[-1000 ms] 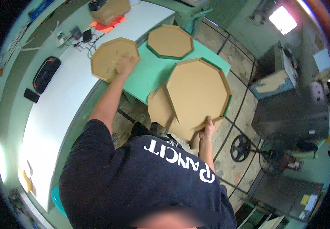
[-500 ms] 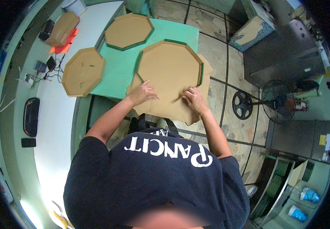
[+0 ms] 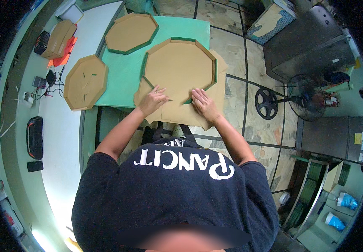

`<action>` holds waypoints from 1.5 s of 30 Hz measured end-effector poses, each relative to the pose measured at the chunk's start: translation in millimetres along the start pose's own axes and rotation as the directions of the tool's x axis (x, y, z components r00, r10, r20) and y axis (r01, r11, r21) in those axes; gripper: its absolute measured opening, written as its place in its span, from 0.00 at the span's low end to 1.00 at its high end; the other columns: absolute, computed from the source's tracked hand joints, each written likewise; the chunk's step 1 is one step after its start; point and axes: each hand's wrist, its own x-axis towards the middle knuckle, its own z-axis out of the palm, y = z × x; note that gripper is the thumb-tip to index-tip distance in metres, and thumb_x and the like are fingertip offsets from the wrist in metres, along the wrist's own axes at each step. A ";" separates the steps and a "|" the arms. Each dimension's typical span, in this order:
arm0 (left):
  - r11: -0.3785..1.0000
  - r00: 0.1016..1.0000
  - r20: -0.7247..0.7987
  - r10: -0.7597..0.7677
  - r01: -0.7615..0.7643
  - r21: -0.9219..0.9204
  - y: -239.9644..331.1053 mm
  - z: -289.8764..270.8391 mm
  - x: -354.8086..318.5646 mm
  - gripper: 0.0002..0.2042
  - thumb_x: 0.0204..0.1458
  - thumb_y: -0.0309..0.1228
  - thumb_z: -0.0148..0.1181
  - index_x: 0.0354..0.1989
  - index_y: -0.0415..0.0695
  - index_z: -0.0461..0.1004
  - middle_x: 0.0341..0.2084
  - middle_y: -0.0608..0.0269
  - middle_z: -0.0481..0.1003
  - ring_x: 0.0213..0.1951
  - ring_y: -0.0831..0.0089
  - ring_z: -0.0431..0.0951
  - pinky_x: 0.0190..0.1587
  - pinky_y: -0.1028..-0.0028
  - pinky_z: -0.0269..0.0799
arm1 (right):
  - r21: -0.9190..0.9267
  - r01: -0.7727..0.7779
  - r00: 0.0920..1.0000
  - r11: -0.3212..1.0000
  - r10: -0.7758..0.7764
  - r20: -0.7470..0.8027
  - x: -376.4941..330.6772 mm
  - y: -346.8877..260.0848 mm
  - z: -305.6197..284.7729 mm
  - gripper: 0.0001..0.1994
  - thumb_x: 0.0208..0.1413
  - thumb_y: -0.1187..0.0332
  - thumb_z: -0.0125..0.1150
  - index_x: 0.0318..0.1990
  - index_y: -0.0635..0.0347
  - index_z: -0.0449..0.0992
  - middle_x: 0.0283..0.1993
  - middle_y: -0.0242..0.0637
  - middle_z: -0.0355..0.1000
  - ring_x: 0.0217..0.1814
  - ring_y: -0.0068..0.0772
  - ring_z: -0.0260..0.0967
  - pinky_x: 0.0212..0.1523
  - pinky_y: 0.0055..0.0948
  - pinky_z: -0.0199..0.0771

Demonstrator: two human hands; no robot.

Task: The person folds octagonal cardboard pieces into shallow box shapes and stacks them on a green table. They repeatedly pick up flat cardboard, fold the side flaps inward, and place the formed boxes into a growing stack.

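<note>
A large octagonal cardboard box lies in front of me, its green-edged walls standing along the far and side edges. Its near part is flat brown cardboard. My left hand is closed on the box's near-left wall, and a small dark tip shows beyond its fingers; I cannot make out whether that is part of the wall. Across from it, my right hand is closed over the near-right wall, with a small green flap showing beside the fingertips. More flat cardboard sticks out beneath the box on the right.
The green table carries another octagonal tray. A third tray, holding several small dark strips, sits at the left by the white counter. Cables, an open carton and a black case line the left; a fan stands right.
My right hand has shifted left and away from me, its fingers now stretched further along the box wall. My left hand stays at the near-left wall. The whole view has shifted slightly.
</note>
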 end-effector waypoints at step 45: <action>0.744 0.713 -0.337 -0.615 0.382 -0.549 73.5 -48.3 70.6 0.17 0.49 0.43 0.67 0.40 0.43 0.74 0.32 0.62 0.76 0.38 0.70 0.76 0.48 0.65 0.72 | -0.120 -0.195 0.958 0.973 0.163 -0.237 95.4 -8.6 -55.0 0.11 0.35 0.70 0.65 0.30 0.51 0.71 0.31 0.31 0.65 0.39 0.36 0.64 0.44 0.40 0.59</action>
